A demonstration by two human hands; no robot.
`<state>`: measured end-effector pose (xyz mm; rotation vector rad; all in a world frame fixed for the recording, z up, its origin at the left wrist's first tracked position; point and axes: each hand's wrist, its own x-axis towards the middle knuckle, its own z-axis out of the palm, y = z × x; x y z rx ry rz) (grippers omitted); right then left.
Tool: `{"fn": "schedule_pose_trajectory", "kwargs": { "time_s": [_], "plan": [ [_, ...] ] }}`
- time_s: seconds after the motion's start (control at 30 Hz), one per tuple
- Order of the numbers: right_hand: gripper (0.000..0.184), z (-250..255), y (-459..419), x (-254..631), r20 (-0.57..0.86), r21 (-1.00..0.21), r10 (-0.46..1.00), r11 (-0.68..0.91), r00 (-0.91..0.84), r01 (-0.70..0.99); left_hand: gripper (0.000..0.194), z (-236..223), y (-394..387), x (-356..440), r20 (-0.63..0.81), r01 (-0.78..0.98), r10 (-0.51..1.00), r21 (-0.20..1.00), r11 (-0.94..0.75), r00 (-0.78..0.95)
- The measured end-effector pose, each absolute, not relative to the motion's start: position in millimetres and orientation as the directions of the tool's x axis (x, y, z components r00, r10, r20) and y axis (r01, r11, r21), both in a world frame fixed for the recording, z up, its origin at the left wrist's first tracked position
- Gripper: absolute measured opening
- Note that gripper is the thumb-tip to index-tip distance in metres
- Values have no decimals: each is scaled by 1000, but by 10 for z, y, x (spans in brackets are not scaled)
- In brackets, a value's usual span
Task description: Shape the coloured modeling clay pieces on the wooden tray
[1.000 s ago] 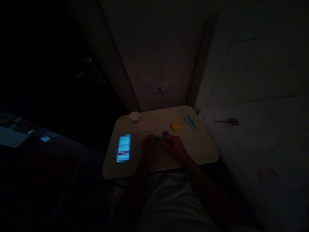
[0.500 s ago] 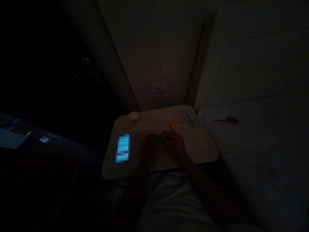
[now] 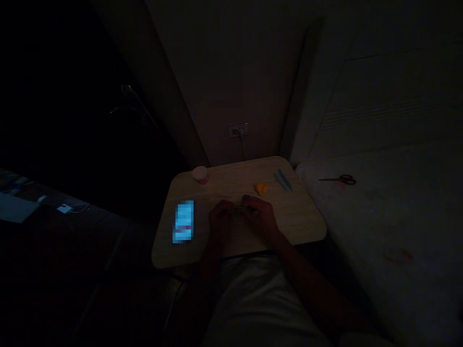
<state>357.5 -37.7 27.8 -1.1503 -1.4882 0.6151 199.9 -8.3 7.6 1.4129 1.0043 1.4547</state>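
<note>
Over the middle of a small wooden table (image 3: 253,241), my left hand (image 3: 220,216) and my right hand (image 3: 261,216) are closed on opposite ends of a thin green strip (image 3: 238,208). It is too dark to make out what the strip is made of. A small purple piece (image 3: 246,197) shows just beyond the fingers of my right hand. Farther back lies a lumpy orange piece (image 3: 261,188), clay-like in look. Two slim blue-green tools (image 3: 283,180) lie side by side near the back right corner.
A lit phone (image 3: 183,221) lies at the table's left, with a round pinkish tub (image 3: 200,175) behind it. Scissors (image 3: 338,180) rest on the pale surface to the right. A plugged cord hangs from the wall socket (image 3: 238,130). The room is very dark.
The green strip looks thinner and straighter between my hands, which have shifted only slightly. The table looks a little brighter; the other things lie where they were.
</note>
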Motion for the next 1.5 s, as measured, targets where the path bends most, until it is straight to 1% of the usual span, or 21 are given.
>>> {"fn": "schedule_pose_trajectory", "kwargs": {
  "time_s": [0.13, 0.27, 0.37, 0.47, 0.57, 0.63, 0.7, 0.77, 0.8, 0.87, 0.93, 1.13, 1.33, 1.4, 1.5],
  "plan": [
    [9, 270, -373, 3591, 432, -857, 901, 402, 25, 323, 13, 75, -80, 1991, 310, -54, 950, 949, -311, -27],
    [7, 238, -361, 3597, 382, -887, 921, 343, 73, 309, 17, 7, -35, 1985, 306, -113, 951, 944, -309, -43],
    [12, 223, -359, 3594, 331, -912, 938, 289, 107, 292, 16, -18, -17, 1993, 275, -138, 960, 950, -280, -50],
    [17, 213, -357, 3586, 284, -941, 948, 247, 143, 232, 17, 14, -33, 2017, 234, -122, 970, 963, -241, -67],
    [16, 202, -346, 3575, 253, -961, 951, 227, 176, 156, 16, 64, -64, 2042, 217, -98, 973, 970, -224, -80],
    [14, 203, -334, 3571, 238, -969, 957, 222, 169, 107, 20, 85, -82, 2047, 222, -103, 972, 968, -229, -72],
    [18, 213, -324, 3573, 227, -973, 962, 218, 154, 71, 25, 92, -93, 2042, 233, -124, 970, 963, -240, -70],
    [24, 227, -322, 3578, 235, -971, 964, 228, 125, 65, 28, 91, -97, 2032, 235, -129, 970, 962, -242, -66],
    [23, 234, -325, 3580, 246, -968, 963, 239, 105, 74, 28, 89, -96, 2029, 232, -123, 971, 964, -238, -62],
    [18, 241, -335, 3581, 271, -960, 961, 265, 60, 91, 27, 85, -92, 2025, 222, -100, 974, 969, -226, -50],
    [16, 242, -346, 3576, 279, -957, 959, 275, 39, 97, 23, 80, -85, 2024, 218, -81, 974, 972, -223, -59],
    [25, 241, -335, 3555, 229, -973, 972, 227, 59, 37, 20, 48, -78, 2023, 264, -99, 964, 959, -265, -27],
    [22, 212, -298, 3554, 172, -985, 981, 170, 95, 31, 22, 48, -93, 2025, 287, -104, 957, 951, -290, -37],
    [23, 208, -296, 3559, 156, -988, 981, 155, 115, 15, 22, 59, -102, 2032, 289, -72, 957, 955, -289, -10],
    [24, 220, -301, 3570, 150, -989, 979, 150, 141, 7, 15, 71, -110, 2045, 279, 12, 958, 960, -280, 59]
  ]
}}
